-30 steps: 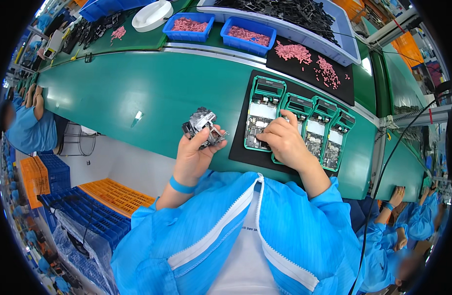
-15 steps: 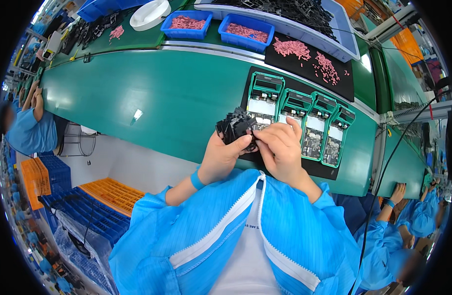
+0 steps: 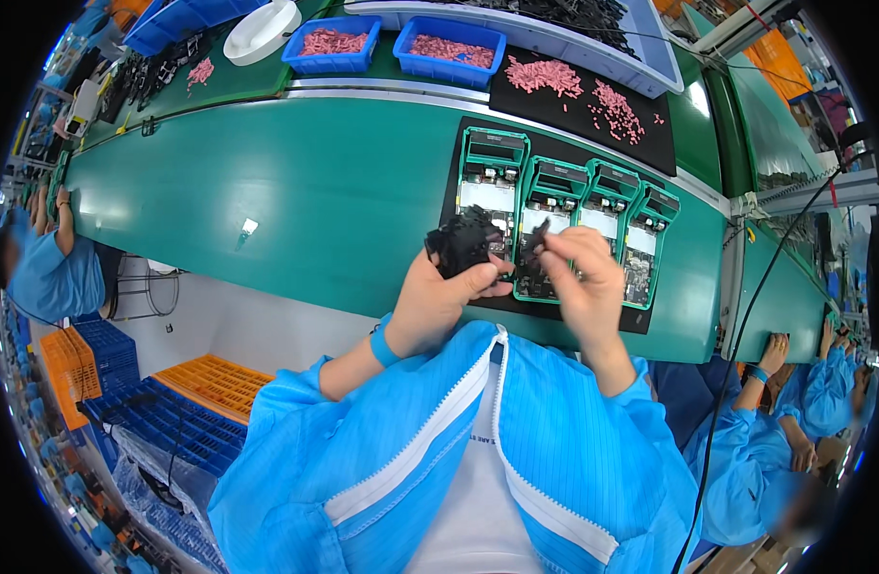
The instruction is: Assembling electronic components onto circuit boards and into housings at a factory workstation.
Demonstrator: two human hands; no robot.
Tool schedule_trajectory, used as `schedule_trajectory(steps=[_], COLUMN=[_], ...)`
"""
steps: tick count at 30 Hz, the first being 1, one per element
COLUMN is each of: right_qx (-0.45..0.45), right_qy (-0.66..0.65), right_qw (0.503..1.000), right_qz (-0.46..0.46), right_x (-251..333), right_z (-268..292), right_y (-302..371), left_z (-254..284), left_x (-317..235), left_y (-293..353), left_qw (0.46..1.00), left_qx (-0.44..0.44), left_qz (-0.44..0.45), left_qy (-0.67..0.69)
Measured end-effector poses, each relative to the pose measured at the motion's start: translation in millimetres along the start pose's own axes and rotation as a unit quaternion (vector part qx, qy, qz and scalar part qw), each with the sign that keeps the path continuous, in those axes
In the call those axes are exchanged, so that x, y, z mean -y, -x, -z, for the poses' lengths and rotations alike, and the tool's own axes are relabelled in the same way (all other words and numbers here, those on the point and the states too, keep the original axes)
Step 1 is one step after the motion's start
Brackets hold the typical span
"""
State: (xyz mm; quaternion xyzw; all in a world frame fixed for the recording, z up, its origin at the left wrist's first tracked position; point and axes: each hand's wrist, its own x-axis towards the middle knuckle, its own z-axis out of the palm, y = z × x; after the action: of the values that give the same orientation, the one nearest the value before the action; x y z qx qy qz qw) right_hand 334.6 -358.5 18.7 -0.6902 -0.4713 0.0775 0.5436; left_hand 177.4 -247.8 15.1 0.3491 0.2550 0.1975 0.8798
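Observation:
A clump of black plastic parts (image 3: pixel 461 241) fills my left hand (image 3: pixel 439 298), whose fingers curl round it. Just to its right, my right hand (image 3: pixel 589 279) pinches a single small black part (image 3: pixel 535 237) between thumb and fingertips. That part hangs over the row of green-framed circuit-board units (image 3: pixel 639 251), and it hides some of the second unit from the left. Each unit has a green casing, a white panel and exposed electronics. They lie side by side on a black mat (image 3: pixel 470 137). My left hand covers the lower end of the leftmost unit.
Beyond the units, pink pieces (image 3: pixel 545 77) lie on another black mat (image 3: pixel 516 107). Two blue trays (image 3: pixel 339 63) hold more of them. A large pale bin (image 3: pixel 650 77) of black parts stands at the back. Co-workers in blue sit at both sides of the green bench (image 3: pixel 315 163).
My right hand has drawn away to the right from the clump, with one black part now pinched in its fingers. My left hand keeps its grip. The view has shifted slightly.

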Motion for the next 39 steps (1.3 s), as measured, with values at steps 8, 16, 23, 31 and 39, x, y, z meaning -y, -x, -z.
schedule_trajectory(steps=[8, 16, 23, 31, 39], right_qx=[0.190, 0.208, 0.144, 0.149, 0.109], right_qy=[0.210, 0.196, 0.238, 0.325, 0.282], right_qw=[0.952, 0.950, 0.951, 0.915, 0.941], right_qz=[0.117, 0.124, 0.138, 0.188, 0.152], right_x=[-16.7, -14.3, -17.2, -11.1, 8.6], right_z=[40.5, 34.8, 26.4, 27.1, 33.6], right_y=[-2.3, 1.7, 18.1, 22.6, 19.3], left_z=[28.0, 32.6, 22.4, 10.3, -18.8], left_x=[-16.0, -18.2, -21.5, -18.7, -6.8], left_y=[-1.0, 4.4, 5.2, 1.8, -0.1], left_qw=[0.997, 0.996, 0.996, 0.994, 0.998], left_qx=[-0.050, -0.034, 0.014, 0.051, 0.057], left_qz=[-0.052, -0.057, -0.036, -0.022, 0.025], left_qy=[0.035, 0.056, 0.079, 0.095, 0.021])
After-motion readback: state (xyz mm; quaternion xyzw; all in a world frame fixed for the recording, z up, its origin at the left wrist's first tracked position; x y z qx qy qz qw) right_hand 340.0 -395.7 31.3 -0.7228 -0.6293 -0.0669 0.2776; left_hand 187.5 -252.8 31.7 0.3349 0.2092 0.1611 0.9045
